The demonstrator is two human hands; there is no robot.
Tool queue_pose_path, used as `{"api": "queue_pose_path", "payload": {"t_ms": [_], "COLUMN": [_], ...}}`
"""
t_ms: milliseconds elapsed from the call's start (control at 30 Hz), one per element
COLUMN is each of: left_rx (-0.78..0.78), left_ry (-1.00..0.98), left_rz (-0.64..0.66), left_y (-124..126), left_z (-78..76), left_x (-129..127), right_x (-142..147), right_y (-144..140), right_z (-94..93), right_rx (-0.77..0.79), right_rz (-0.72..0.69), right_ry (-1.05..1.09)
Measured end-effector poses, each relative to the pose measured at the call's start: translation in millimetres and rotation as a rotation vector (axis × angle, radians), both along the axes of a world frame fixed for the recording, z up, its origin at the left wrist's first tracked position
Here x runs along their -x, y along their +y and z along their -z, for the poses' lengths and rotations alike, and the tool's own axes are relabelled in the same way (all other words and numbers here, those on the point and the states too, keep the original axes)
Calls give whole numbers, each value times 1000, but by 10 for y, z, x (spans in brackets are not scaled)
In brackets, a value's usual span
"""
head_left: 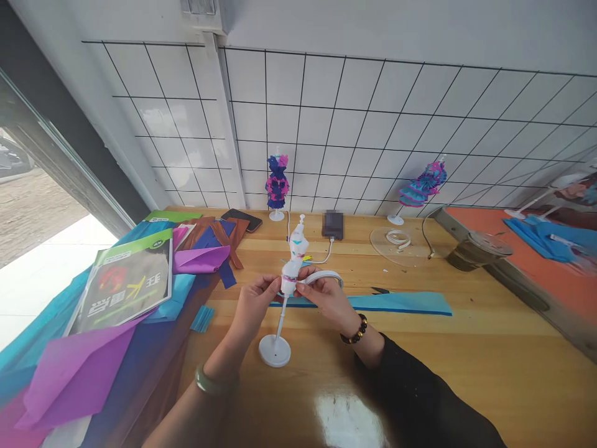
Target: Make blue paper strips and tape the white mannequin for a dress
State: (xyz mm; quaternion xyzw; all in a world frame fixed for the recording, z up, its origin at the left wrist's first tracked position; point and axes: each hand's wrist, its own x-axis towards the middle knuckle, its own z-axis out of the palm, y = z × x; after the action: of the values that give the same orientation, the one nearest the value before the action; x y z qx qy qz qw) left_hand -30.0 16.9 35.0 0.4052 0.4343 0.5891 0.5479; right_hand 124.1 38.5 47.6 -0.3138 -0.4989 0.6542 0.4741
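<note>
- Wooden worktop (466, 373), glossy near its front edge, carries everything; its slick surface gives the stand little hold, so a sideways tug could slide it.
- Coloured paper sheets (69, 373) and a booklet (125, 283) crowd the left edge, close enough for an elbow to sweep them off.
- Blue paper strip (401, 303) lies across the middle, behind the hands.
- White mini mannequin (293, 261) stands mid-worktop on a thin pole and round base (275, 350); it looks top-heavy and could tip if pressed at the waist.
- Left hand (254, 305) pinches the mannequin's waist, its grip closed there.
- Right hand (326, 295) holds a white tape roll (326, 275) against the waist; the tape may stick crooked or wrinkle.
</note>
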Motion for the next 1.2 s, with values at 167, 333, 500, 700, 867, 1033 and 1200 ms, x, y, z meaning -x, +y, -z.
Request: {"api": "queue_pose_path", "payload": {"t_ms": [167,333,500,700,867,1033,1200], "left_rx": [-68,-91,-41,-6,-41,-84,-106], "left_ry": [-51,-33,-8,-116,-103,-71,-64], "left_rz": [18,81,108,96,123,125,98], "left_y": [-18,-22,-12,-2,-7,-12,-5], "left_z": [-1,17,42,81,70,36,46], "left_x": [-17,4,24,30,19,25,29], "right_x": [-61,-71,-51,-59,-69,-50,-27], "right_y": [70,107,109,100,102,104,92], "right_z": [126,220,223,229,246,221,186], "right_rx": [28,25,15,19,14,-5,7], "right_rz": [-75,-103,-122,-140,-148,-159,-138], "right_ry": [16,42,69,84,64,67,68]}}
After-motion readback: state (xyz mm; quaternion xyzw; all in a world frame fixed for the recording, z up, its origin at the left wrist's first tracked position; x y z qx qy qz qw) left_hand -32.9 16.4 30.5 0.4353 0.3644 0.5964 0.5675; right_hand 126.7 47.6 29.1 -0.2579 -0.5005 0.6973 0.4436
